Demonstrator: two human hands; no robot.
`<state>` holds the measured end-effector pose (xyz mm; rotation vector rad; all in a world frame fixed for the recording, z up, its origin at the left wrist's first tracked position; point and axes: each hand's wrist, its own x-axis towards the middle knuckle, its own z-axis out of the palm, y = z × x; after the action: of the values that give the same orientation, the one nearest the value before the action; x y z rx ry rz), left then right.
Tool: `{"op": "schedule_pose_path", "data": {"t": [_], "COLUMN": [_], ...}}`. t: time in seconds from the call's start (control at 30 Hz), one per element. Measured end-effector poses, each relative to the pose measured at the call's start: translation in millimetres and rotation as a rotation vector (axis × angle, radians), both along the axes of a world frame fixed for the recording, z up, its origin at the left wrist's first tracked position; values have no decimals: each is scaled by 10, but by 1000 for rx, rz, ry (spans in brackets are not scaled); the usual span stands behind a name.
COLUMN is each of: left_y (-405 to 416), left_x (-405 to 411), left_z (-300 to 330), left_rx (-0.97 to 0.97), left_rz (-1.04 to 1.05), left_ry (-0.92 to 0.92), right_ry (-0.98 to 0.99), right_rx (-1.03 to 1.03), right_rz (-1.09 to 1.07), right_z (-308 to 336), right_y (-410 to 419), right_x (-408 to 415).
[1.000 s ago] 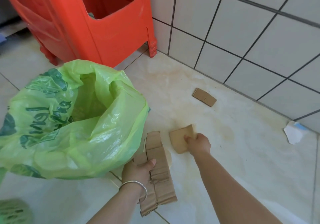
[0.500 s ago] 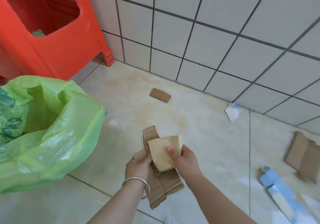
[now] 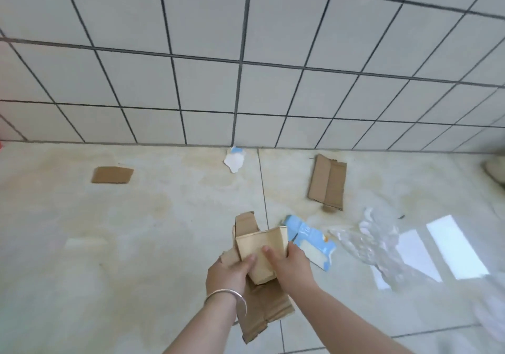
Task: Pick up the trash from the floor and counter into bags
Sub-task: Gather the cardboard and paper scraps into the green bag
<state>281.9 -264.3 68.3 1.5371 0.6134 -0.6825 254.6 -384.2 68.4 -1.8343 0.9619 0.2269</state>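
My left hand (image 3: 231,270), with a silver bangle on its wrist, grips a long strip of brown cardboard (image 3: 262,310) from below. My right hand (image 3: 289,265) presses a smaller pale cardboard piece (image 3: 259,244) on top of that strip, thumb on its face. Both hands hold the stack together above the floor. On the floor lie a small brown cardboard scrap (image 3: 112,175) at left, a white-and-blue paper scrap (image 3: 234,160) by the wall, a folded cardboard piece (image 3: 328,181) at right, and a torn blue wrapper (image 3: 311,241) just right of my hands.
Crumpled clear plastic film (image 3: 374,244) lies to the right of the blue wrapper. A white tiled wall (image 3: 246,66) rises behind the floor. Bright sun patches (image 3: 453,247) fall on the floor at right. The green bag is out of view.
The view has swung right: the green bag and red stool have left the frame. My right hand lifted the pale cardboard piece and brought it onto the strip in my left hand.
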Motion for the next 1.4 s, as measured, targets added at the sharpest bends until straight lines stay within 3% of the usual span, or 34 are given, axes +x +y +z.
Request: {"op": "schedule_pose_path", "data": {"t": [0.37,0.57,0.7,0.83,0.93,1.07,1.3,1.4], "left_y": [-800,-1007,-896,-684,-517,-272,368,804], "left_x": [-20,46,109,125,147,134,119,30], "left_z": [-489,-626,-731,-719,-670,-542,-56,269], "left_rx": [100,163,124,139,148,118,59,53], "left_rz": [-30,22,132,180,204,257,376,401], "left_ry": [18,-12,37,45,7,-34,-133,-214], "right_ry": [22,29,211,323,395,409,18,-106], "right_rx": [54,-66,-493,-637,-563,-280,-168,-157], "right_rz": [-89,-116,253,455,420,365,295,360], "right_z": [-377,-581,-877,-1031,-1089,-1048,-303,167], "right_y": [-702,-1032,-1319,-1365,-1299,-1138,-434,31], "right_x": [-121,-5,174,330,364,375,550,624]}}
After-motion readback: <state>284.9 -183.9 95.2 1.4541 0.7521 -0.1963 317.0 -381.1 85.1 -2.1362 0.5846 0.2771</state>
